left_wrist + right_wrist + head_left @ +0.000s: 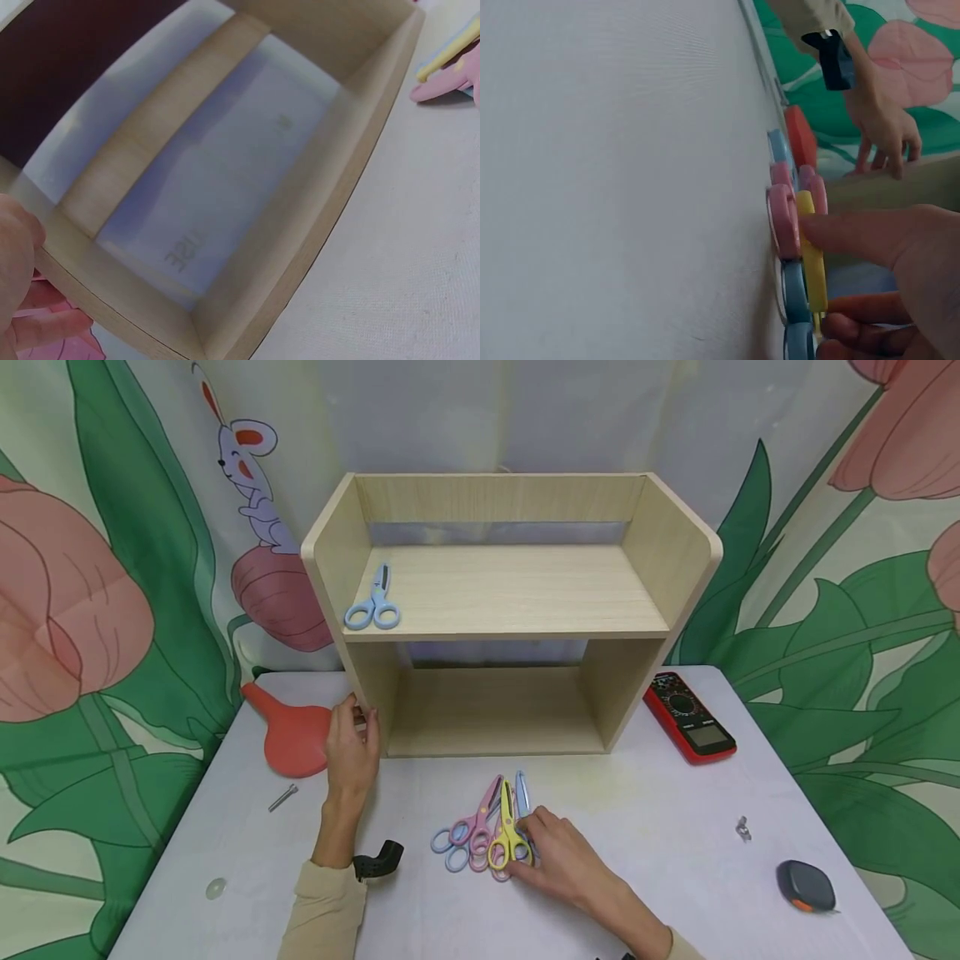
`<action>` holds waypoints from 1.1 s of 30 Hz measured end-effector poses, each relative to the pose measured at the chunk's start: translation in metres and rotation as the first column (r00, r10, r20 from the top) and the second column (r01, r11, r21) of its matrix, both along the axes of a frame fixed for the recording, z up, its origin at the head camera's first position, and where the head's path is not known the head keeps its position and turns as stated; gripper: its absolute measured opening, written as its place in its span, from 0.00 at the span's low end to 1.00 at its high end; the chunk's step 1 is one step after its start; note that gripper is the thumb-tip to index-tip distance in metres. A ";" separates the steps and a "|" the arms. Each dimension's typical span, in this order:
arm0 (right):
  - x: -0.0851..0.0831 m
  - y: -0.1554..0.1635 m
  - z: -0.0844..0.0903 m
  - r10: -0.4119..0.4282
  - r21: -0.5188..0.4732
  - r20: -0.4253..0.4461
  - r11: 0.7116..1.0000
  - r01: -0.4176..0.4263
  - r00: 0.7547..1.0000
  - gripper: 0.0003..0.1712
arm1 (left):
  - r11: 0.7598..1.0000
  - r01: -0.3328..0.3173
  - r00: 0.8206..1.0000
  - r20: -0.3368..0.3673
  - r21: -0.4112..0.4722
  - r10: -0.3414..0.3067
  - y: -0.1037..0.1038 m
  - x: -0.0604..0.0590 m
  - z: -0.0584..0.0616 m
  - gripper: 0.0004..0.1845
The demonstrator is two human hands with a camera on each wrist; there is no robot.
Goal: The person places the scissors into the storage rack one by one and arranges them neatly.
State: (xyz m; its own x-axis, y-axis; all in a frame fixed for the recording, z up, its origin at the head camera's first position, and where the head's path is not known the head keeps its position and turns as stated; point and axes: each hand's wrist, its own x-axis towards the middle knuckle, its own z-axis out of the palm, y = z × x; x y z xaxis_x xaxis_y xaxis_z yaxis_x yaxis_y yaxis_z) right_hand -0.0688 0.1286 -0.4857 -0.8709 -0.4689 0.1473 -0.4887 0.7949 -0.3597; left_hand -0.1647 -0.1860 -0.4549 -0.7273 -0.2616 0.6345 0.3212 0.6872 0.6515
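Observation:
A light wooden two-tier shelf [480,693] stands on the table, and my left hand [352,743] holds the front edge of its left side panel. In the left wrist view, part of that hand [19,262] shows at the panel's edge, with fingers on the outer side. In front of the shelf lies a pile of blue and pink scissors [480,831] with yellow scissors [507,827] on top. My right hand [566,864] pinches the yellow scissors by the handle, thumb on one side and fingers on the other. Blue scissors [378,602] lie on the upper tier at left.
A red paddle-shaped object [296,739] and a metal bolt [282,797] lie left of the shelf. To the right are a red multimeter [690,718], a small metal piece [742,828] and a dark tape measure [806,887]. A small clear disc [216,888] lies at front left.

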 end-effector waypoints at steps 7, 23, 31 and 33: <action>-0.001 0.005 -0.002 0.035 -0.049 -0.004 0.998 -0.035 0.999 0.22 | 1.000 0.001 1.000 -0.013 -0.006 -0.001 0.000 0.000 -0.003 0.19; -0.017 0.002 0.006 0.038 -0.309 -0.125 0.948 -0.075 0.992 0.16 | 0.999 -0.031 0.998 -0.051 -0.030 0.030 0.000 -0.002 -0.004 0.18; -0.032 -0.012 0.056 0.118 -0.337 -0.398 0.904 -0.264 0.910 0.18 | 0.999 -0.038 0.998 -0.060 -0.030 0.036 0.000 -0.003 -0.004 0.18; -0.037 -0.017 0.071 0.128 -0.339 -0.445 0.892 -0.300 0.886 0.19 | 0.999 -0.036 0.998 -0.059 -0.028 0.034 0.000 -0.003 -0.005 0.18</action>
